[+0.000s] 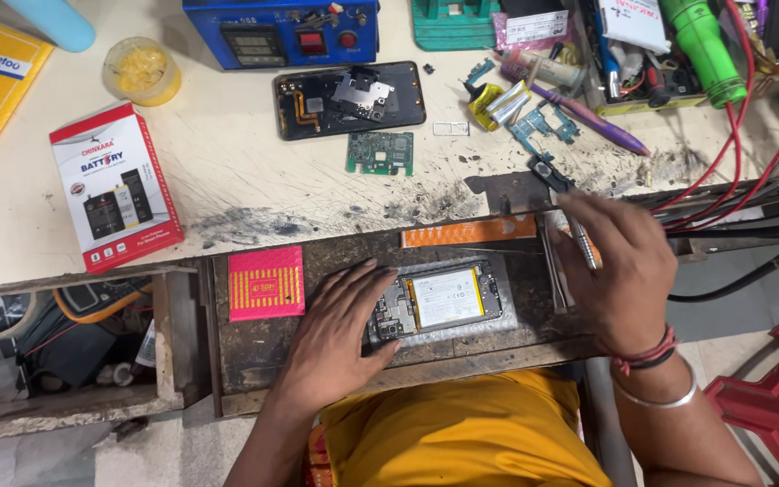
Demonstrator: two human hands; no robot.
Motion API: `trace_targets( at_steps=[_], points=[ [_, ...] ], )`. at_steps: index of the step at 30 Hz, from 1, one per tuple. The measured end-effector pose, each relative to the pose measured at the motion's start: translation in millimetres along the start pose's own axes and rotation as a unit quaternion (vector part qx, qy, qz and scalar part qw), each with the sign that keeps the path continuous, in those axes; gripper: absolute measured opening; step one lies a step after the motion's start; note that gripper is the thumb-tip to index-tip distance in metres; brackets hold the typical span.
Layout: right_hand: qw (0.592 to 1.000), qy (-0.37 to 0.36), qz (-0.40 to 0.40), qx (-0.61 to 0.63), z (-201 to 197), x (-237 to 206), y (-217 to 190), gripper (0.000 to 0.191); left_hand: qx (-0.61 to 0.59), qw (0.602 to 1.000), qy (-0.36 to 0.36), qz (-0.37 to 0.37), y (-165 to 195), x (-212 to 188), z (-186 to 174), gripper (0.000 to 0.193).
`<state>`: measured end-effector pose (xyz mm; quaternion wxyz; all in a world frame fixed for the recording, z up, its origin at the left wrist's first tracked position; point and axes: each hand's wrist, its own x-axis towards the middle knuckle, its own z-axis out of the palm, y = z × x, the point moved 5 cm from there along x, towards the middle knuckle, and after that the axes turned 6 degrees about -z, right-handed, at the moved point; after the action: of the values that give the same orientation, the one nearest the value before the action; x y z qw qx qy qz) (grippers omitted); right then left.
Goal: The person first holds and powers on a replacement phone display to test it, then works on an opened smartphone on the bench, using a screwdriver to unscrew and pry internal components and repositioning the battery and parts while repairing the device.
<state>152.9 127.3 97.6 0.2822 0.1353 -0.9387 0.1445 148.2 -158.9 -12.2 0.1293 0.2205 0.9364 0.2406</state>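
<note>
Two opened phones are what we count: one [439, 302] lies near us on the dark wooden ledge [254, 347] with its battery showing, another [349, 99] lies back-off far on the pale bench [254, 180]. One loose green circuit board [380, 152] sits just near of that far phone. One red-and-white carton [114, 185] lies at left, one pink card [266, 282] beside our left hand [340, 338]. That hand rests flat, fingers spread, on the near phone's left end, covering part of it. Our right hand [619, 271] has its fingers curled around one slim metal tool [574, 227], just right of the phone; its tip we cannot make out. Several red and black cables [750, 189] run off the right edge. One blue instrument [281, 32] is cut off at the top.
</note>
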Motion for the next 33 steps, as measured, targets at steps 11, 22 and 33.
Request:
trace_targets(
  at_steps=[11,22,33],
  points=[
    [0.995,0.035,0.056,0.073,0.3,-5.4,36.7,0.023,-0.027,0.999,-0.020,-0.023,15.2,-2.5,-9.8,0.088],
    [0.820,0.107,0.271,0.493,29.4,-43.8,76.3,0.032,-0.025,1.000,-0.001,-0.005,26.9,8.5,-17.1,0.086],
    [0.855,-0.007,0.301,0.423,49.4,-94.2,55.2,0.032,-0.043,0.999,-0.007,-0.008,31.1,12.2,-13.2,0.086]
  ],
)
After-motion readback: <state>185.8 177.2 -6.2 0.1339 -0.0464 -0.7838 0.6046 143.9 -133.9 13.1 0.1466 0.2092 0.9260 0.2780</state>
